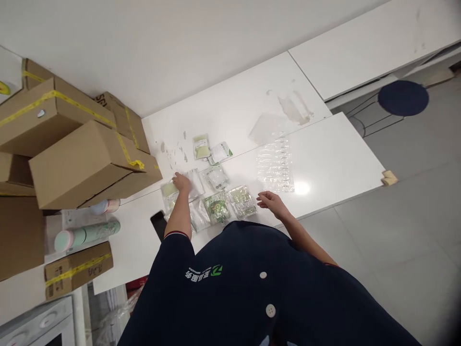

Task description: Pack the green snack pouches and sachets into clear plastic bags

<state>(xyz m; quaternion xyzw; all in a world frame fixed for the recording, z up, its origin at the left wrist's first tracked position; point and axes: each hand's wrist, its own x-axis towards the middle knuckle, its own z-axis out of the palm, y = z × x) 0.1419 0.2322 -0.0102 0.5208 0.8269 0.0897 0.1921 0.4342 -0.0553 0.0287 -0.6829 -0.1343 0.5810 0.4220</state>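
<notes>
Note the left hand (182, 182) over the left end of the packet group, at the border between a pale green packet (168, 191) and a greyish clear packet (195, 185). Treat its grip as indeterminate (fingertips too small to tell pinching from resting). Observe the right hand (272, 203) just beside the right edge of a shiny packet (243, 201), fingers half bent and loosely parted.

Locate all packets flat on the white table (334, 158), directly in front of the person. Between the hands, identify a green-patterned packet (218, 207); behind it, a clear packet (216, 178). Farther back, find a white packet (219, 152) touching a light green packet (201, 147). To the right, see ridged clear film (272, 166). To the left, note a black phone (157, 225), then stacked cardboard boxes (82, 163).
</notes>
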